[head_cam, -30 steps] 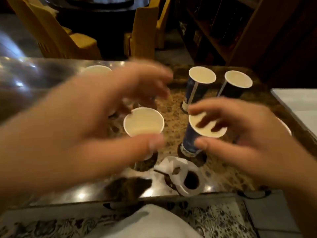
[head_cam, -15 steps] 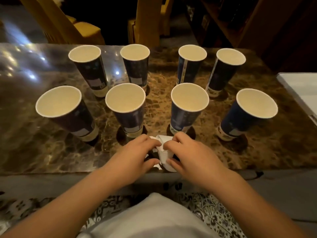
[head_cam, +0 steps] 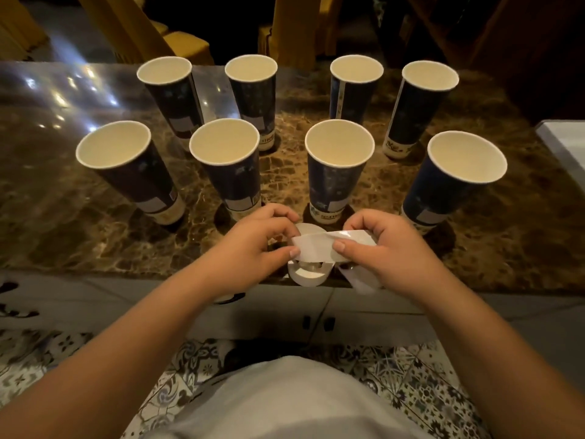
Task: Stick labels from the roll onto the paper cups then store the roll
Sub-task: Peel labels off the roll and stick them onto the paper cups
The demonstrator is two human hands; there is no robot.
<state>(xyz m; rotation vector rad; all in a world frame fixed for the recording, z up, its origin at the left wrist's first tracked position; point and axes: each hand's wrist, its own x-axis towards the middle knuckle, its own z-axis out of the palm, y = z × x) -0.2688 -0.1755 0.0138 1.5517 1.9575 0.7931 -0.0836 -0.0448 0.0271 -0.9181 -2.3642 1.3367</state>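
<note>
Several dark blue paper cups with white insides stand upright in two rows on the brown marble table [head_cam: 79, 223]; the nearest are one cup [head_cam: 335, 172] and another cup [head_cam: 234, 172] just beyond my hands. The white label roll [head_cam: 308, 275] lies at the table's front edge. My left hand [head_cam: 253, 245] pinches the left end of a white strip [head_cam: 316, 247] pulled off the roll. My right hand [head_cam: 386, 245] pinches the strip's right end between thumb and fingers, and a loose tail of backing hangs below it.
Yellow chairs [head_cam: 186, 42] stand behind the table, and dark wooden shelving [head_cam: 506, 33] fills the back right. A light grey surface [head_cam: 566, 137] adjoins the table's right side. Below the table's edge are patterned floor tiles [head_cam: 63, 359].
The view steadied from a blurred close look at the cups. Both hands came down onto the roll at the front edge, then spread apart, drawing a white strip out between them.
</note>
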